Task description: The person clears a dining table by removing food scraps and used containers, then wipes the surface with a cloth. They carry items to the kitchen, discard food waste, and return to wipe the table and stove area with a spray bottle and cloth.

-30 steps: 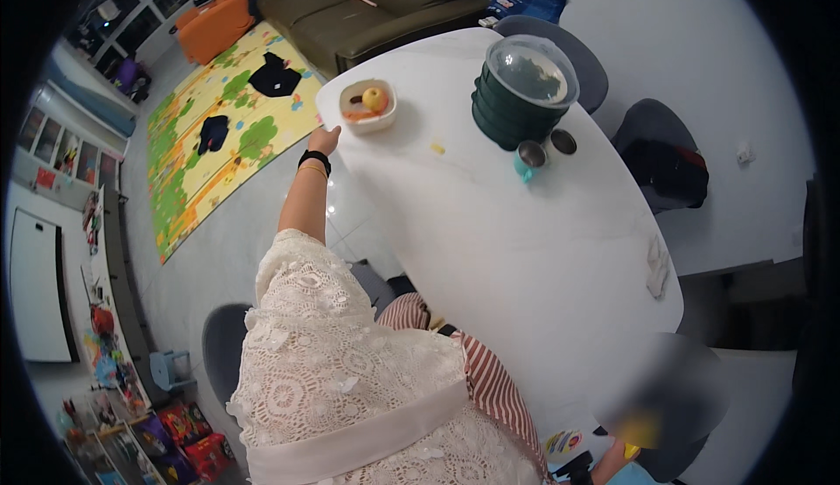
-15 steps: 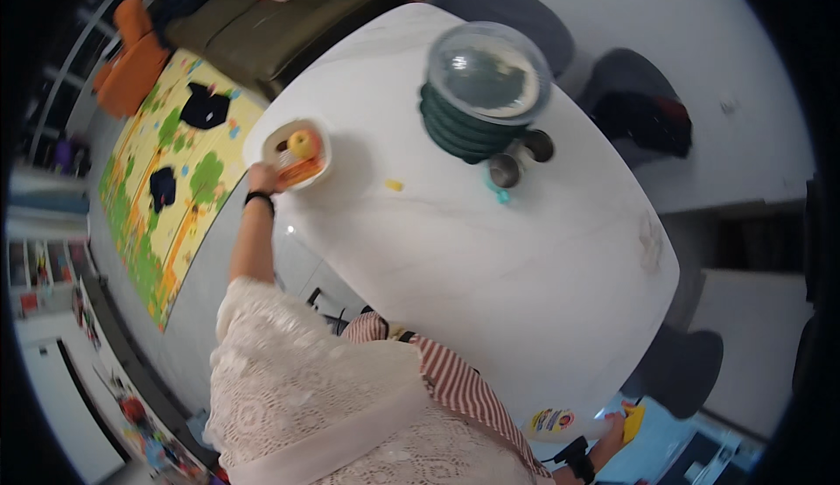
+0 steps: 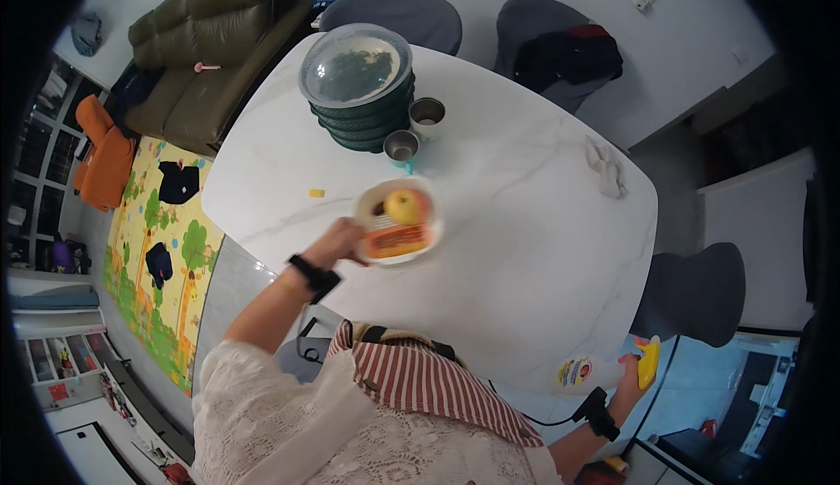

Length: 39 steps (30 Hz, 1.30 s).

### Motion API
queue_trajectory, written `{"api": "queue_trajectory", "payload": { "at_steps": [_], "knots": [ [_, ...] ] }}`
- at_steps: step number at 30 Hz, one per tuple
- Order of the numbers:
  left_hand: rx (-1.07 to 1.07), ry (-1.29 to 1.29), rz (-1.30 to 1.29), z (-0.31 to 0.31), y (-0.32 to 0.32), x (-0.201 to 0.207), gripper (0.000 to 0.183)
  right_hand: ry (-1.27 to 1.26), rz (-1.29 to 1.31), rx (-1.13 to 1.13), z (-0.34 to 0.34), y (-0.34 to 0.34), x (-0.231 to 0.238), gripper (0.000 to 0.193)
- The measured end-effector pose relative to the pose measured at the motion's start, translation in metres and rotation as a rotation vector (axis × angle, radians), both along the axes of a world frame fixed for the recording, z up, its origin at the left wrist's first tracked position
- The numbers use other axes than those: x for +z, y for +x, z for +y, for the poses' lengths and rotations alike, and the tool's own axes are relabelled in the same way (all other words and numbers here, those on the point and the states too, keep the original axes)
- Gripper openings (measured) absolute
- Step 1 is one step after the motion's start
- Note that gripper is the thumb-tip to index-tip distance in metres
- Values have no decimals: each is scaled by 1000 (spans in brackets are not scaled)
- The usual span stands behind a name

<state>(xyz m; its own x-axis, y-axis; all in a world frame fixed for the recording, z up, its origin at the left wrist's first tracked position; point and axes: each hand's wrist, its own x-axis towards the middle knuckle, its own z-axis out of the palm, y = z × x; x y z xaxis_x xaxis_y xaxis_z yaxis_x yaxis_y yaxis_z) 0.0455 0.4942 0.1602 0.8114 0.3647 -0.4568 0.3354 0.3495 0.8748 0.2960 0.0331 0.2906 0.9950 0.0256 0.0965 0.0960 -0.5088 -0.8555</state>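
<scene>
My left hand (image 3: pixel 337 244) is closed on the near left rim of a white basket (image 3: pixel 440 222), out over the white table. Inside the basket are a red-and-yellow apple (image 3: pixel 403 207), an orange-red packet (image 3: pixel 395 240) and a small dark item. At the table's near right edge, my right hand (image 3: pixel 627 380) grips a white spray bottle (image 3: pixel 573 372) by its yellow trigger head (image 3: pixel 648 363). Whether the basket touches the tabletop is hard to tell.
On the white table (image 3: pixel 525 249) stand a stack of dark green baskets (image 3: pixel 363 122) under a clear lid (image 3: pixel 354 65), two metal cups (image 3: pixel 427 117), a small yellow piece (image 3: pixel 317 193) and a crumpled grey cloth (image 3: pixel 605 166). Grey chairs (image 3: pixel 691 292) surround it.
The basket has moved from the table's left end toward the middle, carried by my left hand. My right hand still holds the spray bottle. The whole view has shifted.
</scene>
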Motion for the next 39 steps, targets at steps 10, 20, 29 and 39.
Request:
{"api": "queue_trajectory", "payload": {
  "at_steps": [10, 20, 29, 39],
  "knots": [
    [410, -223, -34, -39, 323, -55, 43, 1, 32, -243, -72, -9, -21, 16],
    [746, -129, 57, 23, 367, -81, 55, -148, 85, -293, -82, -2, -1, 28],
    [1122, -86, 117, 59, 410, -107, 46, -247, 66, -280, -24, -1, 46, 20],
    [1146, 417, 81, 49, 405, -111, 68, -645, 295, -88, -36, -17, 50, 28]
  ]
}}
